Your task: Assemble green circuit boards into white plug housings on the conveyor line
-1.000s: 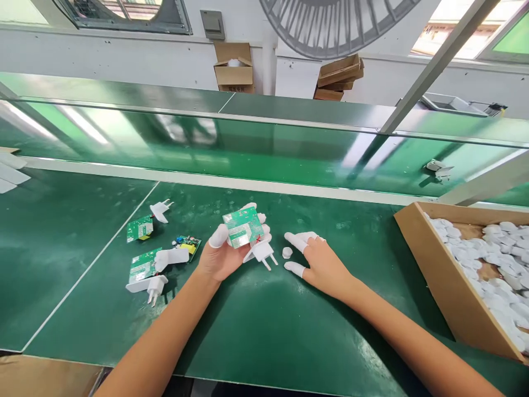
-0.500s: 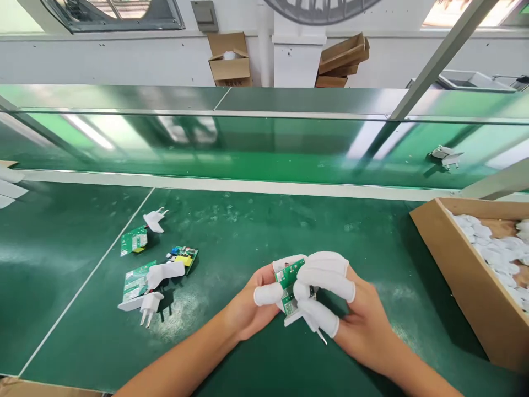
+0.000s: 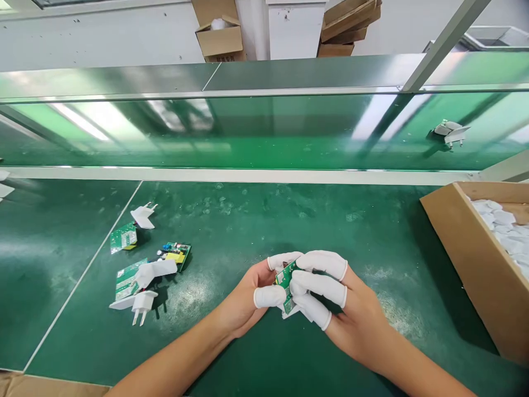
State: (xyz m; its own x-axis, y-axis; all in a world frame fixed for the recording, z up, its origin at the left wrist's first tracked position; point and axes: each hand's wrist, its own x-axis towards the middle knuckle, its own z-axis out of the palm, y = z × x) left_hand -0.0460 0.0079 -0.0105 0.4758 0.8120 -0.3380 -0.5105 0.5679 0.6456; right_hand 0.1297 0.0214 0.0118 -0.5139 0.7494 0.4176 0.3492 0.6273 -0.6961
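Watching a small green PCB (image 3: 286, 283) pinched btwn both hands, low over the belt (image 3: 256, 220). L hand (image 3: 237, 298) is curled in under it, R hand (image 3: 349, 322) closed over it from the other side, white cots (image 3: 269, 296) on the fingertips. Neither hand is open; both share the hold. A white plug shell (image 3: 294, 312) shows under the board, but the fingers hide most of it, so I can't tell if the two are seated or just pressed together.

Main risk as I see it: cots look slick, so a slanted squeeze could let the board skew in the shell or pop out. Too much force could crack the shell or stress the board. A drop would land on the belt, and any belt movement could shift the loose parts.

Off to the left: 3 loose boards (image 3: 123, 238) and white shells (image 3: 143, 216). Off to the right: a carton (image 3: 483, 275) of white pieces (image 3: 500, 220), well apart from R hand. A lone shell (image 3: 451, 132) sits up on the shiny green panel (image 3: 264, 149).
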